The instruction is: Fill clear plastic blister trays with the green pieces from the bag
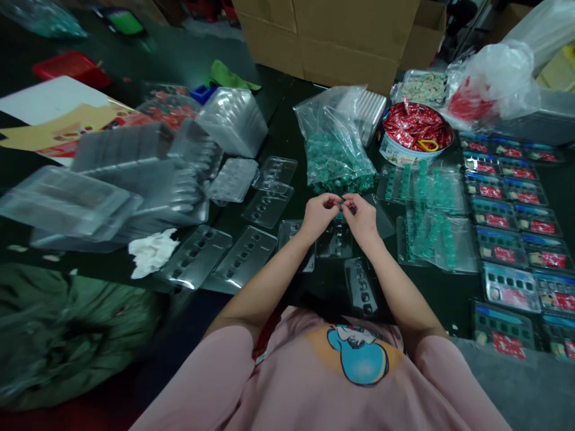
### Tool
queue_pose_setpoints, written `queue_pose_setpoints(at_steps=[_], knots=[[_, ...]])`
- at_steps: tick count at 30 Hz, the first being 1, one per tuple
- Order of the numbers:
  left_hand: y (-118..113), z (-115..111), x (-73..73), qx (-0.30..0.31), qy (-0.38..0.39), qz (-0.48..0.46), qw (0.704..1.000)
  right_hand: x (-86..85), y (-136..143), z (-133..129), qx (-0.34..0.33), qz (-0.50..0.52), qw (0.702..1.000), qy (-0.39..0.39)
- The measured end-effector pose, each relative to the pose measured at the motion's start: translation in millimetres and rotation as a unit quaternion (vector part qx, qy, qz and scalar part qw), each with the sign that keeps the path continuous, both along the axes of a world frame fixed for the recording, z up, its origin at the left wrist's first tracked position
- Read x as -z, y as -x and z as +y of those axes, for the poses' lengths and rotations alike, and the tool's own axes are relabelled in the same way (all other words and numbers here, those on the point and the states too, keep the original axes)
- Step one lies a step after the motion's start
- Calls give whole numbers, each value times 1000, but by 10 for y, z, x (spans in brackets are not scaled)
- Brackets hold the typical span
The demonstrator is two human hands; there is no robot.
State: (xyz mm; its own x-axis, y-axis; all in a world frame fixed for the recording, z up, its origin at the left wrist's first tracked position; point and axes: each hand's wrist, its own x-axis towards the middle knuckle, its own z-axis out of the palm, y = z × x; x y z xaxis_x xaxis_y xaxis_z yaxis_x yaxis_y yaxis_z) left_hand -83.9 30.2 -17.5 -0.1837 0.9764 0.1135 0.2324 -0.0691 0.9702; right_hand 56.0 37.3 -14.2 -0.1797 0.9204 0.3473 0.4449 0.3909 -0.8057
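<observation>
My left hand and my right hand meet over a clear plastic tray in the middle of the table. Their fingertips pinch together around a small green piece, mostly hidden by the fingers. Just beyond them lies a clear bag filled with green pieces. Empty clear trays with square slots lie left of my forearms, and another tray rests between them. To the right, stacked trays hold rows of green pieces.
Tall stacks of clear plastic shells cover the left side. A round tin of red packets stands at the back right. Rows of filled packs line the far right. A cardboard box stands behind, and white tissue lies at left.
</observation>
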Motion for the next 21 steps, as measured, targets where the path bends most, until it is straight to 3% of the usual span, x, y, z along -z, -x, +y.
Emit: queue_pose_setpoints(at_steps=[4, 7, 11, 14, 21], knots=[[-17, -5, -26, 10, 9, -31, 999, -10, 32, -3, 2, -3, 1000, 17], [18, -7, -40, 17, 43, -94, 995, 29, 34, 22, -11, 62, 995, 76], [131, -15, -79, 53, 151, -231, 960, 91, 19, 52, -85, 214, 952, 199], [197, -29, -112, 90, 214, -312, 921, 94, 10, 38, -121, 279, 920, 248], [182, -56, -116, 112, 226, -388, 886, 19, 23, -21, -138, 359, 877, 287]])
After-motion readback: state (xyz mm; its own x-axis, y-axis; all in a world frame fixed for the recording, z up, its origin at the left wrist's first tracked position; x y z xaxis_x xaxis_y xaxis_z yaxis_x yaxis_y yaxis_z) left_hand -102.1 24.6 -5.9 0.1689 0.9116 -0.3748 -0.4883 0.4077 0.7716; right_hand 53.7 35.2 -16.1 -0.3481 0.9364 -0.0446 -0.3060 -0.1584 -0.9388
